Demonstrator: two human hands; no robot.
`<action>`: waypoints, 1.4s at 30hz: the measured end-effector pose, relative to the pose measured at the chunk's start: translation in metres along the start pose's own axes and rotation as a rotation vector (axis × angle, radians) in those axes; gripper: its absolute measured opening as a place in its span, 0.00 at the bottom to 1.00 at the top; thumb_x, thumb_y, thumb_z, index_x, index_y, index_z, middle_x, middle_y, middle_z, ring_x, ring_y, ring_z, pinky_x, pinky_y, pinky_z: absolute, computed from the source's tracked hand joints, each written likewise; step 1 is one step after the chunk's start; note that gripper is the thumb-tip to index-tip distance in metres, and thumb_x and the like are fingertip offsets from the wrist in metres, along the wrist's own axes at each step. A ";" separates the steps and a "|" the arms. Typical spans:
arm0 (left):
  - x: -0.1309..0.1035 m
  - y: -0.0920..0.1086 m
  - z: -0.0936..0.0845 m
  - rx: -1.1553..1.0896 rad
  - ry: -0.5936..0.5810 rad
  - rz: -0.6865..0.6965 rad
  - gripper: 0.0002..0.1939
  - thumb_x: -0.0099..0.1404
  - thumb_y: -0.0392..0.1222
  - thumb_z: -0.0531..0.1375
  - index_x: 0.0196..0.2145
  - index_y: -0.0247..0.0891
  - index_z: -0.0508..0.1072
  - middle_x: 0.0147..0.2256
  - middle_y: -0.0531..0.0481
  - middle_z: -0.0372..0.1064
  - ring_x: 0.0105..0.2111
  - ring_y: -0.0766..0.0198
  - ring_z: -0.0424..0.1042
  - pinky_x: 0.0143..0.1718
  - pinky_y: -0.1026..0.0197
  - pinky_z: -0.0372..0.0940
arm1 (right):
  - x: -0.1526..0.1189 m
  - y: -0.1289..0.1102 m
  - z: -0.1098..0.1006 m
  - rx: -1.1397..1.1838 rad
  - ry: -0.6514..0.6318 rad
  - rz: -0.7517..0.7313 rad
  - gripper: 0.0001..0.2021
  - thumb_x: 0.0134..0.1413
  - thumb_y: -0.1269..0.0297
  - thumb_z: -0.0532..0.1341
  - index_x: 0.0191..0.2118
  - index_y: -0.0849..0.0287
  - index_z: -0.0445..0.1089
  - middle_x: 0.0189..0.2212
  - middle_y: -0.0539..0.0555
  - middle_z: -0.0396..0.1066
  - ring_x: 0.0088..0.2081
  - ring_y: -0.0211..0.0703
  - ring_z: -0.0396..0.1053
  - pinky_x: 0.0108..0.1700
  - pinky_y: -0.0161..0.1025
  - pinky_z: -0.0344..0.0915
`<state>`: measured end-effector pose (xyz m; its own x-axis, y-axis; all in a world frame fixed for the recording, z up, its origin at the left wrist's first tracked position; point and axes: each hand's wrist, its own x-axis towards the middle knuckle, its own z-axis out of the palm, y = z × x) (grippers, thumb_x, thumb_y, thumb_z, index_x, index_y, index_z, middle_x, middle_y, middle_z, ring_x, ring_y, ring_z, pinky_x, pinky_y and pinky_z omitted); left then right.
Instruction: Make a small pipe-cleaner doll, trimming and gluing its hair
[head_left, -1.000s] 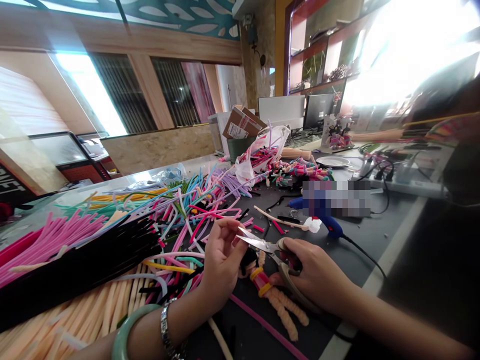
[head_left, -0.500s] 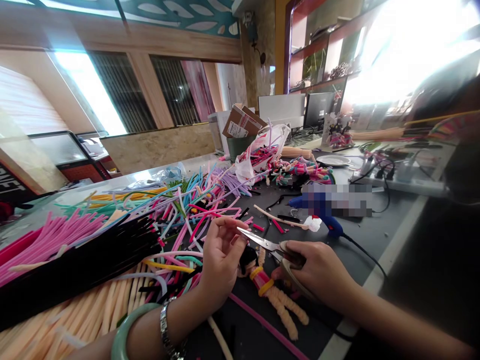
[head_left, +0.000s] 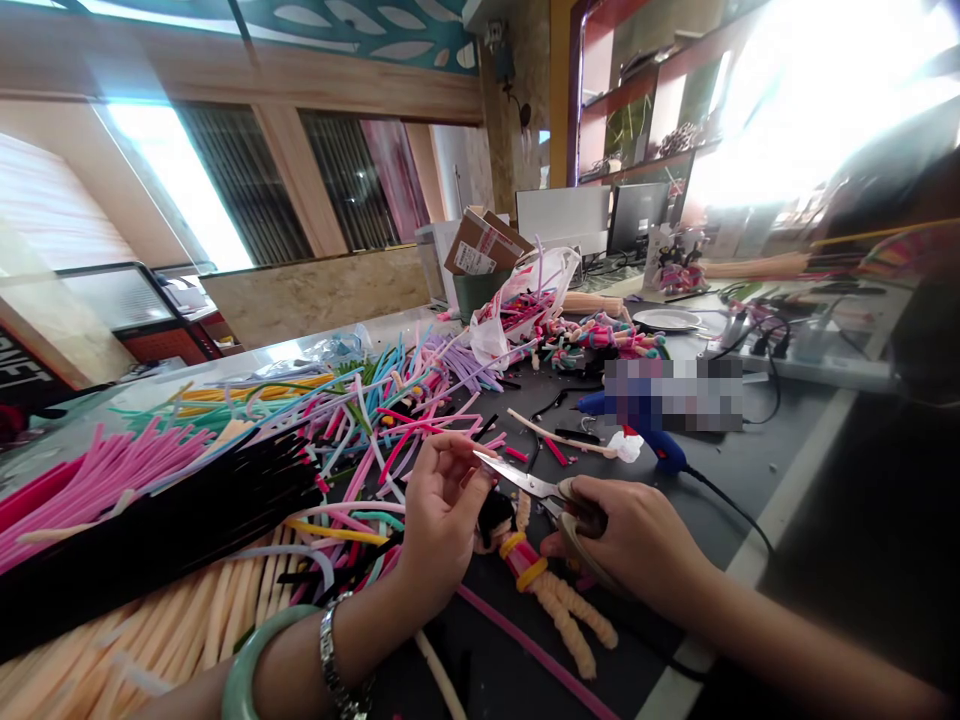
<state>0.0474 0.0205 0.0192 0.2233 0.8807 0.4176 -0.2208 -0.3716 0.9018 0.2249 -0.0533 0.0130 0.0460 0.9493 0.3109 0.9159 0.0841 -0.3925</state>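
Your right hand grips the scissors by your curled left hand; I can't tell whether that holds anything. The pipe-cleaner doll lies just below. The carton label is too tiny to read.

Upper left: teal panel with leaf-shaped pale cutouts, above a wood-grain beam. Below, dark vertical slats in two openings, split by a wooden post; reddish drape beside the right-hand slats. Low stone-patterned wall underneath. Upper right: red-framed shelving, partly lost in strong white glare. Bench: dark grey top, pale strip along its right side. Far end: pale flat panel and dark screen, side by side. Lower right in deep shadow, detail not readable
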 end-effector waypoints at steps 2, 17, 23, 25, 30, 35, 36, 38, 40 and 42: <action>0.001 -0.001 0.000 -0.004 0.006 -0.004 0.10 0.59 0.36 0.61 0.37 0.40 0.64 0.32 0.53 0.67 0.32 0.67 0.69 0.35 0.65 0.65 | 0.000 0.000 0.000 0.011 -0.020 -0.004 0.13 0.47 0.53 0.61 0.24 0.55 0.60 0.20 0.47 0.65 0.23 0.40 0.60 0.25 0.35 0.49; 0.002 0.001 0.000 0.006 -0.016 -0.035 0.13 0.58 0.36 0.62 0.39 0.40 0.63 0.31 0.54 0.66 0.31 0.68 0.69 0.34 0.66 0.64 | 0.000 0.001 0.002 0.146 -0.046 -0.051 0.12 0.46 0.55 0.62 0.32 0.57 0.63 0.28 0.51 0.67 0.28 0.41 0.61 0.29 0.36 0.57; 0.002 0.001 0.000 -0.015 -0.014 -0.051 0.14 0.58 0.38 0.63 0.39 0.41 0.62 0.31 0.54 0.67 0.31 0.66 0.70 0.34 0.64 0.64 | 0.000 0.002 0.000 0.129 -0.029 -0.051 0.10 0.46 0.56 0.61 0.28 0.56 0.63 0.24 0.48 0.65 0.25 0.39 0.59 0.27 0.34 0.53; 0.002 0.001 0.000 -0.018 -0.009 -0.055 0.14 0.57 0.38 0.63 0.38 0.40 0.62 0.31 0.54 0.67 0.31 0.66 0.70 0.34 0.64 0.64 | 0.000 0.003 0.000 0.119 -0.016 -0.044 0.09 0.45 0.57 0.61 0.27 0.56 0.63 0.23 0.48 0.65 0.25 0.38 0.58 0.26 0.34 0.52; 0.002 0.000 0.001 -0.044 -0.002 -0.053 0.12 0.58 0.37 0.63 0.36 0.40 0.63 0.31 0.55 0.66 0.30 0.68 0.68 0.33 0.66 0.64 | -0.001 0.003 0.001 0.087 -0.015 0.011 0.12 0.46 0.60 0.61 0.21 0.55 0.58 0.18 0.45 0.61 0.21 0.37 0.55 0.24 0.34 0.47; 0.002 0.000 0.002 -0.054 -0.005 -0.055 0.11 0.59 0.37 0.63 0.36 0.40 0.63 0.31 0.56 0.65 0.30 0.70 0.69 0.35 0.66 0.65 | -0.002 0.004 0.002 0.019 0.027 0.029 0.15 0.48 0.55 0.60 0.20 0.55 0.55 0.17 0.46 0.61 0.20 0.38 0.55 0.24 0.35 0.46; 0.002 0.001 0.002 -0.050 -0.005 -0.061 0.11 0.59 0.38 0.63 0.36 0.40 0.63 0.31 0.56 0.65 0.30 0.70 0.69 0.36 0.66 0.65 | -0.002 0.004 0.002 0.013 0.034 0.028 0.15 0.49 0.54 0.59 0.21 0.55 0.55 0.17 0.46 0.62 0.20 0.38 0.56 0.24 0.35 0.46; 0.002 0.001 0.003 -0.042 -0.008 -0.068 0.11 0.59 0.39 0.63 0.36 0.40 0.63 0.31 0.56 0.65 0.30 0.70 0.69 0.35 0.66 0.65 | -0.001 0.004 0.002 0.015 0.039 0.018 0.16 0.49 0.53 0.59 0.21 0.55 0.56 0.17 0.46 0.63 0.20 0.38 0.57 0.24 0.35 0.46; 0.003 0.001 0.003 -0.029 -0.008 -0.066 0.10 0.59 0.40 0.63 0.35 0.40 0.63 0.30 0.56 0.65 0.29 0.70 0.69 0.34 0.66 0.65 | -0.001 0.004 0.002 0.023 0.044 0.006 0.15 0.50 0.52 0.58 0.21 0.55 0.56 0.18 0.46 0.63 0.21 0.38 0.58 0.24 0.34 0.47; 0.003 0.002 0.002 -0.007 -0.003 -0.059 0.10 0.59 0.40 0.63 0.35 0.39 0.64 0.30 0.55 0.65 0.29 0.69 0.68 0.33 0.66 0.64 | -0.001 0.004 0.002 0.024 0.053 -0.001 0.15 0.50 0.52 0.58 0.21 0.54 0.57 0.18 0.46 0.64 0.20 0.38 0.59 0.24 0.34 0.47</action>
<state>0.0500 0.0218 0.0221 0.2391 0.9003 0.3638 -0.2134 -0.3168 0.9242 0.2273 -0.0536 0.0095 0.0664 0.9320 0.3563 0.9060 0.0933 -0.4128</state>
